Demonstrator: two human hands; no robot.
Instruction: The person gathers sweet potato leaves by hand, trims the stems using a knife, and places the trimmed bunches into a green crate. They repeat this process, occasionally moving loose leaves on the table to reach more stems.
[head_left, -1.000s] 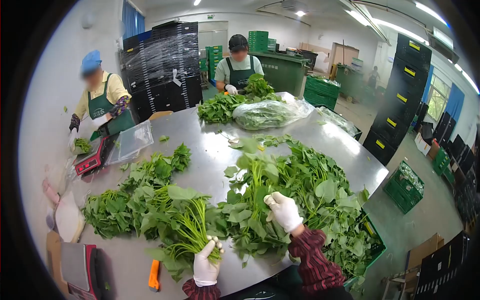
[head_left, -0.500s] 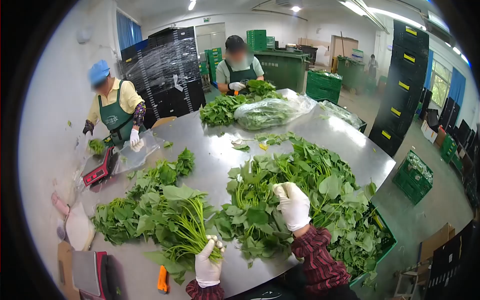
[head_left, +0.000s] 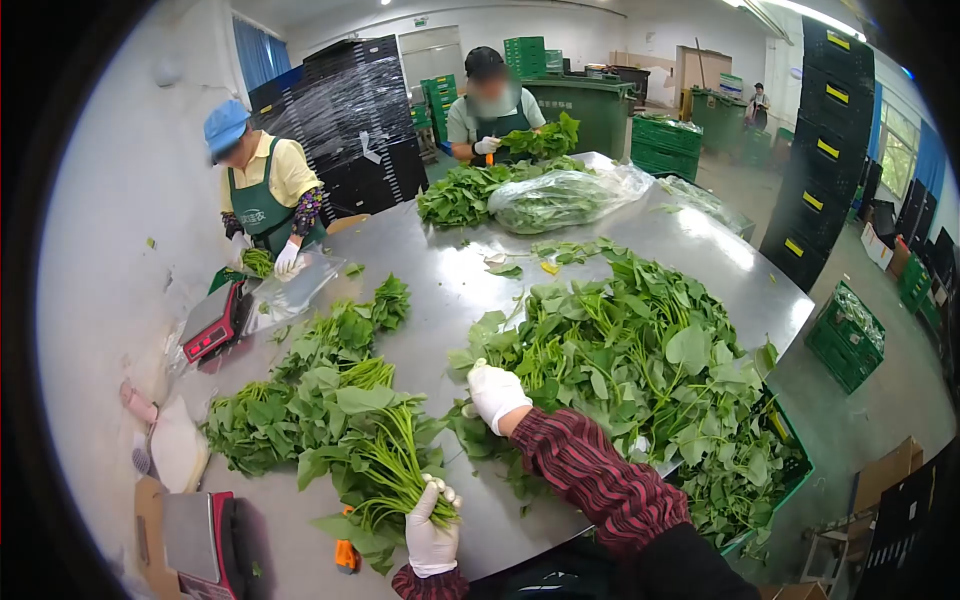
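Observation:
My left hand [head_left: 432, 538], in a white glove, grips the stem ends of a bunch of leafy greens [head_left: 385, 455] near the front of the metal table [head_left: 435, 310]. The leaves fan out away from me. My right hand [head_left: 497, 397], also gloved, is closed at the left edge of a large pile of loose greens [head_left: 625, 345]; what its fingers hold, if anything, is hidden. Beyond the held bunch lie more greens [head_left: 265, 420] in a row. An orange-handled tool [head_left: 346, 556] lies partly under leaves beside my left hand.
A scale [head_left: 197, 535] stands at the front left, another scale [head_left: 212, 325] farther back. A person in a blue cap [head_left: 265, 195] handles greens at the left; another person [head_left: 490, 120] works across the table. A filled plastic bag [head_left: 560, 200] and a green crate [head_left: 790, 460] flank the pile.
My right hand has moved left and toward me, from over the pile to its left edge. My left hand still holds the bunch. The person opposite has lifted some greens.

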